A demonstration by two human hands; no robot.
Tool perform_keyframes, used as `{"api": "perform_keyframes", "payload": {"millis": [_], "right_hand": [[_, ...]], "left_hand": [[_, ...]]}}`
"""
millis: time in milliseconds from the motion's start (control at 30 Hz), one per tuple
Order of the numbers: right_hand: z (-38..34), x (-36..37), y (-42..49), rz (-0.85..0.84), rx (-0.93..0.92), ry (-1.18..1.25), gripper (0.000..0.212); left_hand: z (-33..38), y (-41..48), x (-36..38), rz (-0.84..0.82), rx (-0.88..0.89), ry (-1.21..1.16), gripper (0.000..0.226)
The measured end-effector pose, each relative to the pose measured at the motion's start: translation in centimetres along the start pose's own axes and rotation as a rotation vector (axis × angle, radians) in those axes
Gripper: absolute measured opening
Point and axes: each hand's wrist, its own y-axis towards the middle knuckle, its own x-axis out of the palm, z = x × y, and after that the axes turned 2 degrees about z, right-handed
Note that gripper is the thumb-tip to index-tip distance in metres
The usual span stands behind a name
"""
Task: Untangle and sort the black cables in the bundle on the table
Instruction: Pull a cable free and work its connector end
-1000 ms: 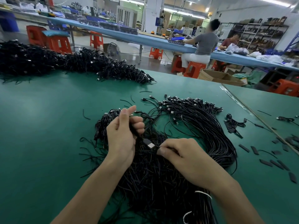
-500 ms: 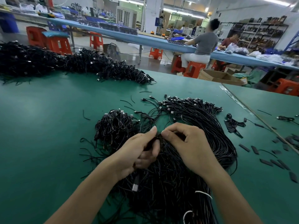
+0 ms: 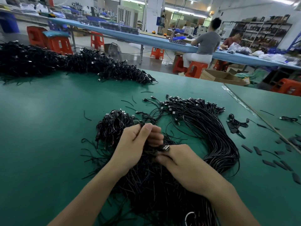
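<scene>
On the green tabletop (image 3: 40,128), the left hand (image 3: 133,145) has its fingers (image 3: 155,136) clenched round a few black cables raised off the bundle (image 3: 154,190). Beside it, the right hand (image 3: 187,165) pinches one cable just behind its USB plug (image 3: 165,147), over the same bundle.

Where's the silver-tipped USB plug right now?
In the head view, the black silver-tipped USB plug sits mid-frame over the tangled black cable bundle, between the left hand and right hand.
</scene>
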Motion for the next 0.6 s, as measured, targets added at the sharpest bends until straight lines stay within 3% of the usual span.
{"api": "perform_keyframes", "payload": {"millis": [167,267,333,533,600], "right_hand": [[0.5,-2.0,-0.4,0.107,-0.050,-0.025,0.007],[0.2,-2.1,-0.3,0.161,-0.082,-0.017,0.007],[0.3,-2.1,-0.3,0.199,-0.079,0.006,0.010],[0.8,-1.8,-0.7,0.082,-0.035,0.009,0.011],[0.5,-1.6,-0.6,0.079,-0.057,0.013,0.010]], "left_hand": [[0.1,0.2,-0.7,-0.105,0.022,0.424,0.036],[0.3,0.1,-0.4,-0.216,0.003,0.496,0.040],[0.5,0.1,-0.3,-0.224,-0.045,0.402,0.043],[0.8,0.6,-1.1,0.127,-0.092,-0.240,0.040],[0.6,0.6,-1.1,0.129,-0.056,-0.154,0.037]]}}
